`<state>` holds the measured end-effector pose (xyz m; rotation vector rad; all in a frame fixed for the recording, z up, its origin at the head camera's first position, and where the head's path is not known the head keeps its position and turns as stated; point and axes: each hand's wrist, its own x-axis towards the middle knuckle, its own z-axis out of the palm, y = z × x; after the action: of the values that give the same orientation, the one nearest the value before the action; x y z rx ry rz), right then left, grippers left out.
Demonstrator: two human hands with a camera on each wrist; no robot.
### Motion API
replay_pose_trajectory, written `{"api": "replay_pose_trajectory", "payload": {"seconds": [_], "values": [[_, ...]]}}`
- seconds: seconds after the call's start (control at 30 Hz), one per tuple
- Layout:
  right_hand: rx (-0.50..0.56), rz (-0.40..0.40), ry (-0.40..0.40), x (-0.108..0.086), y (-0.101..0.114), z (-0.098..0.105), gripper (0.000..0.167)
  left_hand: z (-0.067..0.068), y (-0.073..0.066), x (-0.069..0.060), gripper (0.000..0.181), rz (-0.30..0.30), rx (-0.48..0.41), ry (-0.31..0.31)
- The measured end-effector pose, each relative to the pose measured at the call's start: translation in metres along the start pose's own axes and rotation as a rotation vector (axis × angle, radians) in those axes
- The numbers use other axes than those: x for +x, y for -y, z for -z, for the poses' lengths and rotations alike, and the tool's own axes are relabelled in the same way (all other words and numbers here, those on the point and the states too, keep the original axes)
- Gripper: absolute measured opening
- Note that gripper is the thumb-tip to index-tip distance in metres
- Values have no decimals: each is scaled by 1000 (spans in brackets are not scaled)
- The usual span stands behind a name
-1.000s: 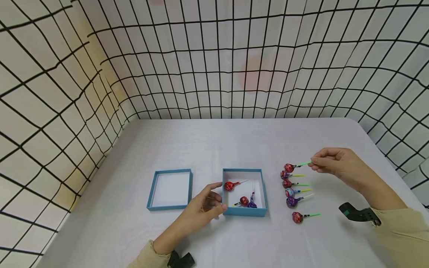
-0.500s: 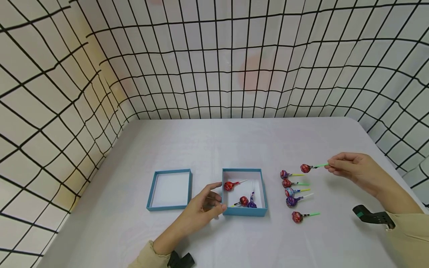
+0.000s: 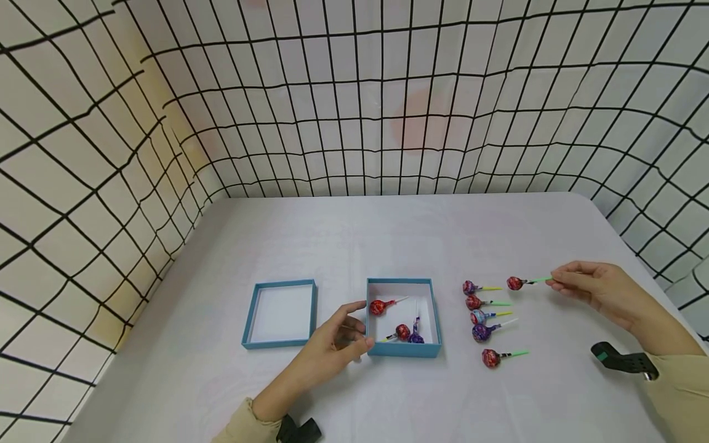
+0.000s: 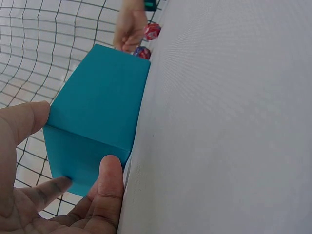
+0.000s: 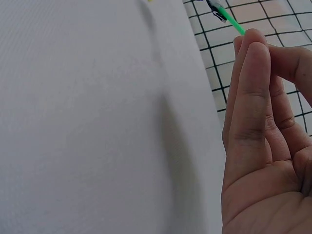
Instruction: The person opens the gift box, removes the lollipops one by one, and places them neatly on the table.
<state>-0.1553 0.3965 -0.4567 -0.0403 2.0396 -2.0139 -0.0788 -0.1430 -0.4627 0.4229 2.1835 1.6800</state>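
Observation:
In the head view my right hand pinches the green stick of a red-wrapped lollipop, raised a little over the table on the right. The right wrist view shows fingertips and thumb meeting on the green stick. My left hand rests against the left side and near left corner of a blue box, with fingers loosely bent. Inside the box lie a red lollipop, a darker red one and a purple one.
Left of the box lies its blue-rimmed lid, inside up. Several lollipops form a column between box and right hand, including a purple one and a red one nearest me. Black-lined netting surrounds the white table.
My right hand has drawn the red lollipop from the column's far end rightwards, then slightly nearer to me. My left hand and the box stay in place.

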Motion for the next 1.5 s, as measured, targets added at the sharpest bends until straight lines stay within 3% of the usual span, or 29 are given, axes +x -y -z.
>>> {"api": "replay_pose_trajectory", "payload": {"seconds": [0.6,0.73,0.9,1.1,1.23,1.5], "values": [[-78,-96,-3,2,-15,11,22,0,-1,0,64,4,-1,1],[-158,-123,3,0,-14,12,20,0,-2,0,64,3,2,7],[-369,-137,-16,-1,-10,10,15,0,-3,0,64,8,5,6],[-572,-154,-30,1,-7,4,40,0,-3,-1,64,16,4,4],[-622,-152,-33,2,-7,1,45,0,-3,0,64,13,3,5],[-627,-146,-40,4,-7,0,41,0,-3,-1,64,6,-1,5]]}}
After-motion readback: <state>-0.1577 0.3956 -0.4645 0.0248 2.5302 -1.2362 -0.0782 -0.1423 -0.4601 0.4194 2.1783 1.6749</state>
